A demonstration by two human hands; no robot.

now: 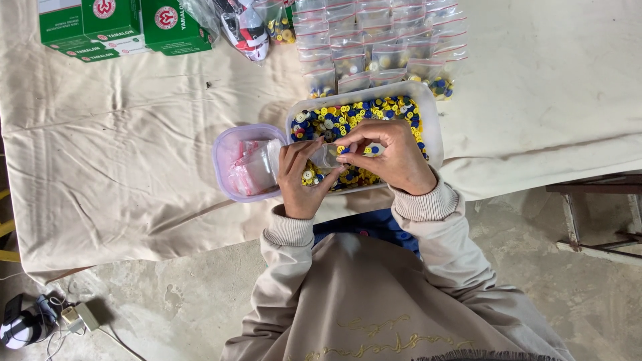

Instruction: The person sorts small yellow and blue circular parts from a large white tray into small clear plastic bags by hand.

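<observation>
While buttons (pixel 348 117) wait, hands apparently pinch a bag (pixel 326 155).

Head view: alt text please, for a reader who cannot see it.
Two hands, left hand and right hand, hold a small clear bag over a tray of yellow, blue and white buttons. A tub of empty bags sits left; filled bags lie beyond.

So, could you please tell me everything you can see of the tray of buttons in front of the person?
The tray of buttons is a white, rounded rectangular container, plastic by its look, lying flat on the cream cloth. Yellow, blue and white buttons fill it. Both hands work over it: the left hand and right hand pinch a small clear bag. A lilac tub of bags touches its left side.
</observation>
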